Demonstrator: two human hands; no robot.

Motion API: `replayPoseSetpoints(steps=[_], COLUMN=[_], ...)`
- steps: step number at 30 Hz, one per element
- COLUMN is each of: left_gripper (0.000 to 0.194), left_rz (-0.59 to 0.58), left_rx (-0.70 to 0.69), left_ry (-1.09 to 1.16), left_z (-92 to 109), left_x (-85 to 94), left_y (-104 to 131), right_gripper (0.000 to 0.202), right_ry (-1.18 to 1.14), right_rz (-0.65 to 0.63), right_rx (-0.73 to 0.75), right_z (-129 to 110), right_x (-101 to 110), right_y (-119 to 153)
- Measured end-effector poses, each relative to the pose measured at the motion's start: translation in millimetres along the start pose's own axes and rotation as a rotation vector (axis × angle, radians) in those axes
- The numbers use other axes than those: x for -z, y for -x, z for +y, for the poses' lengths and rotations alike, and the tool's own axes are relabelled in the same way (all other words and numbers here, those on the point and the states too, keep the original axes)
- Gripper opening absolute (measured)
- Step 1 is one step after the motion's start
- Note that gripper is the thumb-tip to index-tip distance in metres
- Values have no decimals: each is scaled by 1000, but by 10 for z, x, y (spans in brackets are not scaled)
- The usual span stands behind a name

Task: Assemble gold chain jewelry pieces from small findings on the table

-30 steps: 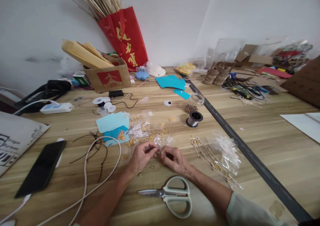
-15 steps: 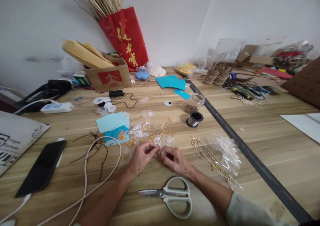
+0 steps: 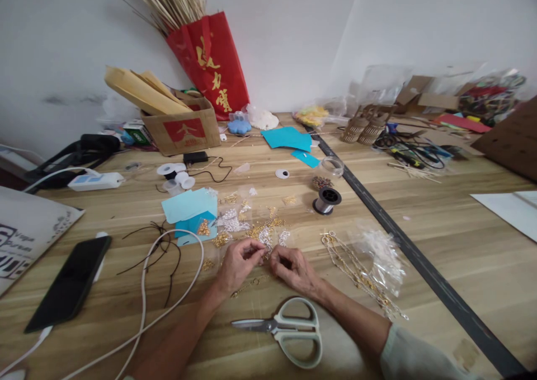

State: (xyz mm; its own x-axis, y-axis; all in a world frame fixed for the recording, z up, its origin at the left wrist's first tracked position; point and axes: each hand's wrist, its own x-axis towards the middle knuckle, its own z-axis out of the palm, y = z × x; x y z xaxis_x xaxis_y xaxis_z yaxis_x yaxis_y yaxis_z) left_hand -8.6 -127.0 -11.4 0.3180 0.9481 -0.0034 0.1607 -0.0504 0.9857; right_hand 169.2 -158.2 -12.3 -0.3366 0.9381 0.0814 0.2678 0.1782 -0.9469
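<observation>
My left hand (image 3: 240, 262) is closed in a pinch, its fingertips beside small silver rings (image 3: 265, 236). Close to its right, my right hand (image 3: 294, 269) is pinched too, its fingers curled down near another little group of silver rings (image 3: 284, 237). Whatever the fingertips hold is too small to make out. A short gold chain (image 3: 250, 285) lies on the table just below and between the hands. Gold findings (image 3: 268, 224) are scattered right beyond the fingers. Scissors (image 3: 289, 331) with pale handles lie between my forearms, blades pointing left.
To the right lie bead chains (image 3: 356, 273) and a clear plastic bag (image 3: 384, 257). A wire spool (image 3: 326, 200) stands beyond my right hand. On the left are a white cable (image 3: 145, 290), a phone (image 3: 69, 284) and blue cards (image 3: 188, 203). A red bag (image 3: 213, 66) leans at the wall.
</observation>
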Motion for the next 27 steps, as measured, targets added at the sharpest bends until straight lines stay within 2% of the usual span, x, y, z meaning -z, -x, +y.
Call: replayPoseSetpoints(steps=[7,13,27], left_gripper=[10,10,14], left_rz=[0,-3,8], left_rx=[35,2,20], left_ry=[25,-26,-55], left_z=[-1,40,72], left_x=[6,19,13], left_y=[0,-2,-17], right_gripper=[12,11,11], right_ry=[-10,0,19], right_rz=[0,5,-12], right_rx=[4,13,34], right_z=[8,-25,-3], right_x=[1,4,7], right_y=[1,-4,-3])
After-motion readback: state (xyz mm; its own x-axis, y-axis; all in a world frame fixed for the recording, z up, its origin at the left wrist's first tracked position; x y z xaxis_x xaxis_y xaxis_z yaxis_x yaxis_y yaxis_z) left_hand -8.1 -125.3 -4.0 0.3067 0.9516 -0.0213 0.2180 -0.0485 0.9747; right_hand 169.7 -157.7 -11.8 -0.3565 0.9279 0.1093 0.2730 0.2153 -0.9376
